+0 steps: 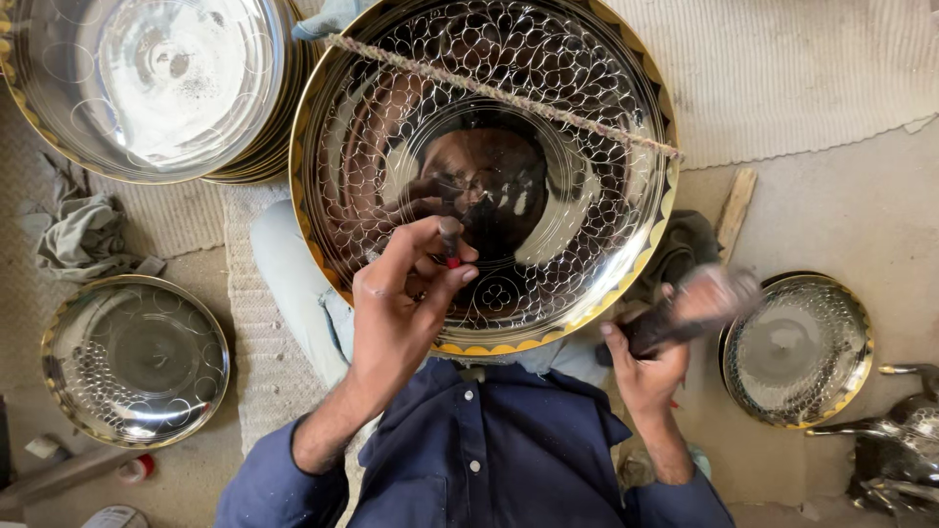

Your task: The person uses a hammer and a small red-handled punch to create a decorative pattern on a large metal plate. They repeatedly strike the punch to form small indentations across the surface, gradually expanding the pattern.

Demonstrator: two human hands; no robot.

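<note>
The dark blue shirt [489,460] fills the bottom of the view, and just above it sits the big shiny metal plate [587,127], propped on the person's lap and tilted up toward them. The left hand [396,303] pinches a small punch [449,240] between thumb and fingers, its tip set against the plate just left of the smooth middle. The right hand [646,367] is clenched round the handle of a hammer [699,303], which is blurred, held off the plate's lower right edge.

Judging by the surface, most of the pattern is already there: rings of scale-like loops cover the broad band around the centre, and the gold scalloped rim runs all the way round. The smooth middle is bare, so I'd say the work is well along, with the inner part left. A twisted cord [509,93] lies slantwise across the upper half.

Further out, a stack of plates [147,88] sits at the top left, a smaller plate [132,357] at the left looks only partly patterned, and another small plate [797,347] at the right is densely covered. A grey rag [88,235] lies on the floor.
</note>
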